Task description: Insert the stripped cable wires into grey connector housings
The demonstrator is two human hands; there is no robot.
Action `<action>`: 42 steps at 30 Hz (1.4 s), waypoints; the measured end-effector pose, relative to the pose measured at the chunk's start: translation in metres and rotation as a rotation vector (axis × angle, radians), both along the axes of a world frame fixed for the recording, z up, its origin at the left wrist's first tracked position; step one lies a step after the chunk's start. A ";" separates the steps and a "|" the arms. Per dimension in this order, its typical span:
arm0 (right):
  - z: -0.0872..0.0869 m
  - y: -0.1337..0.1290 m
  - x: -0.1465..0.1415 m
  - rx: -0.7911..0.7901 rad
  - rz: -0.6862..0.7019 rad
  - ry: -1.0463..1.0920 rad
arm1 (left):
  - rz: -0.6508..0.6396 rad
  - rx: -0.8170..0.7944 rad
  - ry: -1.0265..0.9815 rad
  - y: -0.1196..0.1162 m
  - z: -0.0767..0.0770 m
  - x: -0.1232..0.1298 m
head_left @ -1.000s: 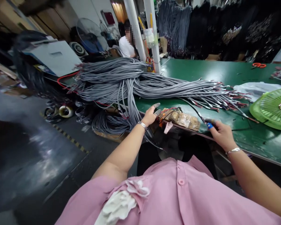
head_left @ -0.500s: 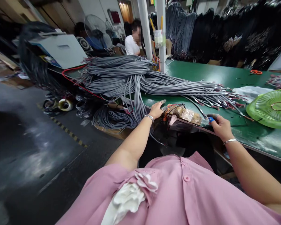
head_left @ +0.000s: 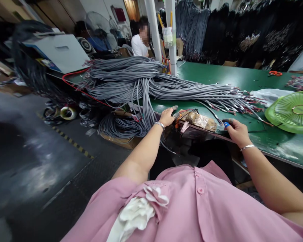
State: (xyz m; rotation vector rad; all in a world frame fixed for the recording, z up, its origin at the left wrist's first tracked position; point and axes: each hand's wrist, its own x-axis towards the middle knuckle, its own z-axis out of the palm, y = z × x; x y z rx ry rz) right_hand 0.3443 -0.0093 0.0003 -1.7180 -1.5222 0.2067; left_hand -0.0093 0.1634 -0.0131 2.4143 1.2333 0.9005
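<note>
My left hand (head_left: 167, 116) rests at the table's front edge with fingers stretched out, a grey cover on one fingertip. It lies beside a tape-wrapped brown block (head_left: 200, 121) with orange and black wires at its left end. My right hand (head_left: 237, 132), a blue band on the thumb, pinches the end of a single grey cable (head_left: 212, 112) just right of the block. The fine wires at that end are too small to make out. Behind both hands stretches a large bundle of grey cables (head_left: 181, 88), its stripped ends fanned out to the right.
A green plastic basket (head_left: 293, 112) stands at the right on the green table (head_left: 204, 72). Orange-handled scissors (head_left: 275, 73) lie farther back. A white post (head_left: 170, 50) rises behind the bundle. A coil of cable (head_left: 121, 127) sits below the table at left. A person (head_left: 139, 45) sits beyond.
The view has shifted slightly, so the scene sits a little farther left and up. Both hands keep nearly the same places, the right still at the cable end.
</note>
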 end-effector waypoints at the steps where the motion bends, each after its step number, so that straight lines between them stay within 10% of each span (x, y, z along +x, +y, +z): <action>1: 0.000 0.000 0.000 0.001 -0.002 0.001 | 0.003 -0.001 0.003 0.000 0.000 0.000; 42: -0.006 -0.006 0.016 -0.062 0.006 -0.194 | -0.038 0.004 -0.028 -0.019 0.025 0.001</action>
